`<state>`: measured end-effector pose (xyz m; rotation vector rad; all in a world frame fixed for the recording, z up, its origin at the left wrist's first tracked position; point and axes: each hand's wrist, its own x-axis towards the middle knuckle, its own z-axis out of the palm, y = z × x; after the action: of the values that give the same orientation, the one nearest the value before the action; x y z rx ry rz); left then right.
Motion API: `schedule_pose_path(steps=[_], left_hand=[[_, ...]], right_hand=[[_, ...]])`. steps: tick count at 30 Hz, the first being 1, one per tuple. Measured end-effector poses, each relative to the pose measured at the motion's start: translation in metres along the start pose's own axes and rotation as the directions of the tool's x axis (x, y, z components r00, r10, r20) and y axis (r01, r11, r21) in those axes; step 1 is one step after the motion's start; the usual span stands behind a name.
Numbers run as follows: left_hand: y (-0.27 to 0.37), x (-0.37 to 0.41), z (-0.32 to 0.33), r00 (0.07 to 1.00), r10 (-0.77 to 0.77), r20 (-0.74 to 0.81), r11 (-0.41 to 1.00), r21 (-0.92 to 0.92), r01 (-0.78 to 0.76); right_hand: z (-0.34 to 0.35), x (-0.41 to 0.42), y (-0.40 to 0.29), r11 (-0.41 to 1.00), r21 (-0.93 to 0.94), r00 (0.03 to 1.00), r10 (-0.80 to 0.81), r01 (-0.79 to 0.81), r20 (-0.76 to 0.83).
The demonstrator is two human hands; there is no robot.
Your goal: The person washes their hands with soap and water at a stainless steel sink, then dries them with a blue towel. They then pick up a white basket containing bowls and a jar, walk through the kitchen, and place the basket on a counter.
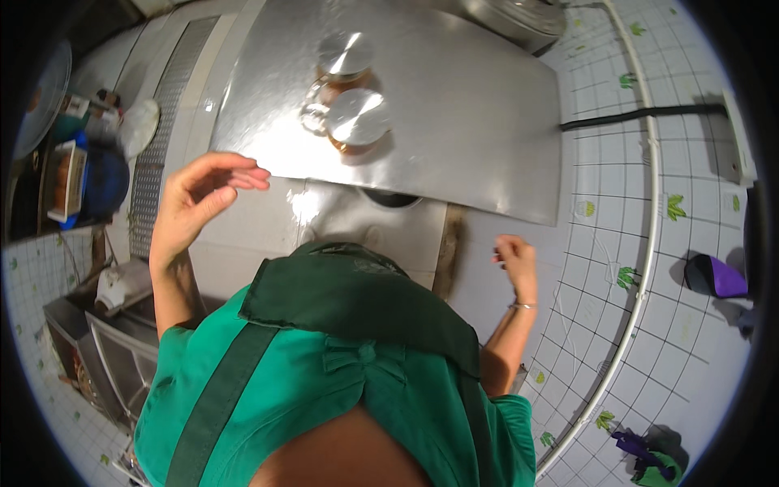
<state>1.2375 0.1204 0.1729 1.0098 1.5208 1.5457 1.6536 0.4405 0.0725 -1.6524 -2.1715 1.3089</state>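
Two glass jugs stand close together on the stainless steel table (462,103), the rear jug (345,58) partly hidden by the front jug (359,122). Each has a shiny round metal lid and amber-brown contents or tint; clear glass handles point left. My left hand (204,198) hovers beside the table's near left corner, its thumb apart from loosely bent fingers and nothing in it. Lower right, my right hand (516,259) hangs in front of the table's near edge with curled fingers. A bracelet circles that wrist. I see nothing in the hand, but its palm is hidden.
A large metal pot (517,18) stands at the back right. Below the table edge shows a dark round container (392,198). A black cable (645,115) and a white pipe (651,182) run along the tiled wall. Left are a floor drain grate (173,109) and a crate (68,182).
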Motion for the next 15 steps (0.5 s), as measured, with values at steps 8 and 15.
schedule_pose_path(steps=[8, 15], left_hand=[[-0.035, -0.048, -0.056, 0.953, -0.163, -0.254, 0.986, -0.011, 0.166], [-0.035, -0.058, -0.079, 0.902, -0.179, -0.394, 0.976, 0.044, 0.212]], right_hand=[[0.136, -0.003, -0.004, 0.997, -0.016, 0.908, 0.075, -0.075, 0.413], [0.19, -0.006, -0.006, 0.996, -0.009, 0.799, 0.079, -0.091, 0.596]])
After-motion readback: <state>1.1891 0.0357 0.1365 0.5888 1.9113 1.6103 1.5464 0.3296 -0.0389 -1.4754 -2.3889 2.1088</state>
